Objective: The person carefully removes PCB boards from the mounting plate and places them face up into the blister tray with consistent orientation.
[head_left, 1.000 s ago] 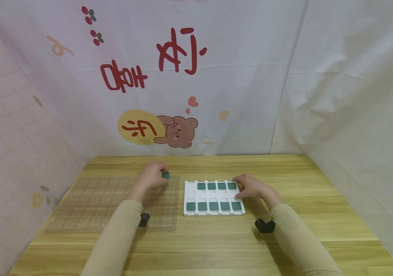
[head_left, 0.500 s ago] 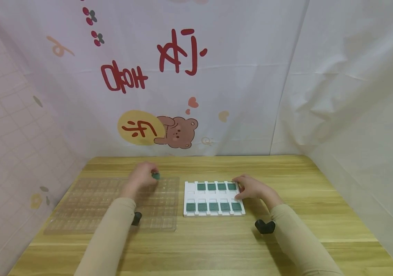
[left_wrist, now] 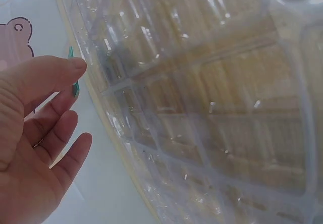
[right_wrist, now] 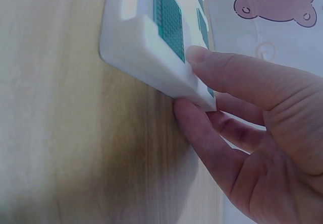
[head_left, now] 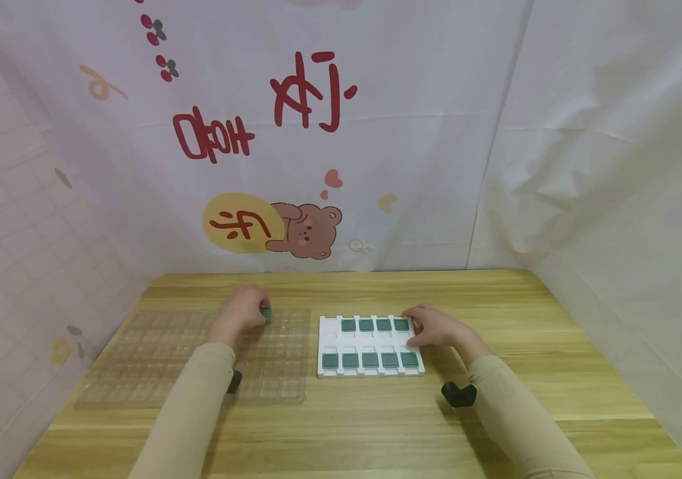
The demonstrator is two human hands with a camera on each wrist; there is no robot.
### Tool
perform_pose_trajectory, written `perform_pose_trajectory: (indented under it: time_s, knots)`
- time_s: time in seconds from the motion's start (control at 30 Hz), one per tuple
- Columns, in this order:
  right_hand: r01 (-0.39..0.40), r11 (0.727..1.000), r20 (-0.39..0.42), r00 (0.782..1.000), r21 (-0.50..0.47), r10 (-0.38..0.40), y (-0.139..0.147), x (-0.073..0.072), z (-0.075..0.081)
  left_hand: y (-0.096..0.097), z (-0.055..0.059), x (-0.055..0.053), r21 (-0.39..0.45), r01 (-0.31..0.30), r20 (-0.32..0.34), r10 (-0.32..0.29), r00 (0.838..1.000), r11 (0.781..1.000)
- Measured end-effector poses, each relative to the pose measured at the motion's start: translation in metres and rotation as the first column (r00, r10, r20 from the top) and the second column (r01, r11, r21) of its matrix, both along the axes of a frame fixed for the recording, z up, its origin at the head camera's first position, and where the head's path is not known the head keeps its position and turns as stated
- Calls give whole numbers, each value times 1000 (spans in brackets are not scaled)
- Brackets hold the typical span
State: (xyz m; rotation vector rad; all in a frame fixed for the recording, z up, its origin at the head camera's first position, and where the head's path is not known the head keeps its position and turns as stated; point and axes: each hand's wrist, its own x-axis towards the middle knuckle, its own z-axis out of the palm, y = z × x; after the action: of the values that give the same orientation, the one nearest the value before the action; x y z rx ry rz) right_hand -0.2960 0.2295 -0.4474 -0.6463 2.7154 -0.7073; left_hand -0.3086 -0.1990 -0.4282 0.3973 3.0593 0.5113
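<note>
Since a second ago, the left hand (head_left: 241,307) has shifted leftward, away from the white tray (head_left: 360,340), taking its green chip (head_left: 265,313) along; the right hand (head_left: 436,326) looks unmoved. The chip sits at the tips of the left hand, pinched between thumb and forefinger, on the side toward the white tray. The left wrist view shows it nearly edge-on, with the other fingers spread loosely below. In the head view it appears by the far edge of the clear tray (head_left: 293,389), toward that tray's right end; whether it touches the plastic cannot be told.

The right hand grips the white tray's right end, thumb on the upper face, a finger against the side. Nine similar chips (head_left: 370,360) lie there, four in the far row and five in the near. Both trays rest side by side on the wooden table (head_left: 376,426). Behind hangs a white sheet (head_left: 418,80) printed with a bear (head_left: 319,229).
</note>
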Motion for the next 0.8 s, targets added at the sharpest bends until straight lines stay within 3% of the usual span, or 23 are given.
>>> perform_pose_trajectory:
  time_s: [0.43,0.8]
  knots:
    - [5,1000,3,1000,3,-5,1,0,0,3,2,6,-9,12,31,-12,999,1000]
    - [0,1000,9,1000,-8,0,0,2,2,2,-1,3,-9,13,56,-12,998,1000]
